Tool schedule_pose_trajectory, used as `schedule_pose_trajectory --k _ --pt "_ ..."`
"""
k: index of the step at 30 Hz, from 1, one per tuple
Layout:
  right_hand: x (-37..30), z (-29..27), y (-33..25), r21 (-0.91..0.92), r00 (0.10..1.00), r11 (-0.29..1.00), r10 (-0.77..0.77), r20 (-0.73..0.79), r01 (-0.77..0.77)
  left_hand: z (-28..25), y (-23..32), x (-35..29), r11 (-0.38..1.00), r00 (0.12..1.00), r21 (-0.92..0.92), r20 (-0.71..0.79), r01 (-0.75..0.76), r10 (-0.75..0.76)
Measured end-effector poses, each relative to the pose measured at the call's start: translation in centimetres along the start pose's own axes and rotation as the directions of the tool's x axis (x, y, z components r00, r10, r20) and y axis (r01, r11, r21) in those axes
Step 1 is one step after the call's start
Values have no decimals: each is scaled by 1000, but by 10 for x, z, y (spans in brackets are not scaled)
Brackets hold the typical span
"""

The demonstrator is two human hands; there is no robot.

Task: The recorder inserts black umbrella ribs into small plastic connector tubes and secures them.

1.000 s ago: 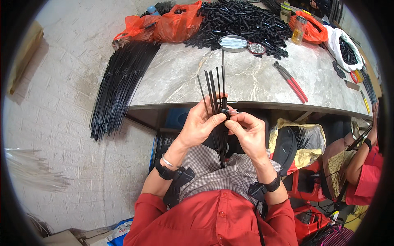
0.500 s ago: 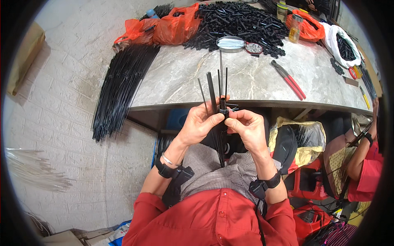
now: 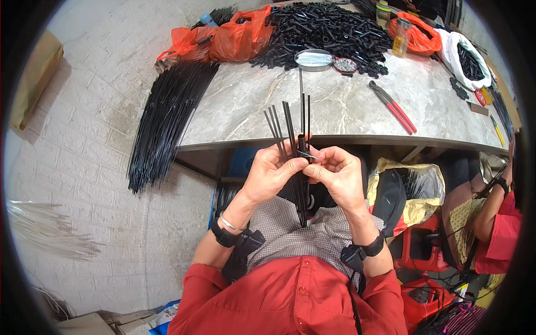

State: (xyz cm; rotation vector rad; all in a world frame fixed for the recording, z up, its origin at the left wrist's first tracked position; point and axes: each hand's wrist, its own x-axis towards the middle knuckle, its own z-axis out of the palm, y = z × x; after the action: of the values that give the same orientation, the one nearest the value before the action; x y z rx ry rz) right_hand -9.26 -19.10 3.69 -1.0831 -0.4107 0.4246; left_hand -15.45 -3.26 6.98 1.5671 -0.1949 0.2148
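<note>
Wire-wrapping step, I reckon — left hand (image 3: 273,174) pinching black rods (image 3: 289,124) and tube (image 3: 301,143) above my lap (image 3: 279,237), right hand (image 3: 338,172) pinched on thin wire (image 3: 306,156) — next twist wants a steady hold.

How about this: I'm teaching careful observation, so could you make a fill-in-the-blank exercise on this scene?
The slim straight rods rising above the person's bare left hand are coloured ____.
The metal pliers on the grey marbled table have ____ handles.
The shallow round metal dish holds thin ____ strips.
The open white bag of black parts stands near the table's ____ end.

Missing words: black; red; white; right.
</note>
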Motion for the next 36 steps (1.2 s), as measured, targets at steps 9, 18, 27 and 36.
schedule_pose_trajectory --k 9,18,27,36 --pt "2 -2 0 3 999 1000 20 51 -21 -4 -3 1 1000 1000 11 18 -6 6" --pt "4 0 -3 17 997 998 55 63 -56 -6 -4 -1 1000 1000 -14 8 2 -1" --pt "4 -6 21 -59 1000 998 9 20 -8 -3 -10 2 984 999 -178 -13 26 -29" --pt "-3 -7 29 -55 978 995 94 188 -85 2 -18 0 963 994 -267 -86 38 -63"
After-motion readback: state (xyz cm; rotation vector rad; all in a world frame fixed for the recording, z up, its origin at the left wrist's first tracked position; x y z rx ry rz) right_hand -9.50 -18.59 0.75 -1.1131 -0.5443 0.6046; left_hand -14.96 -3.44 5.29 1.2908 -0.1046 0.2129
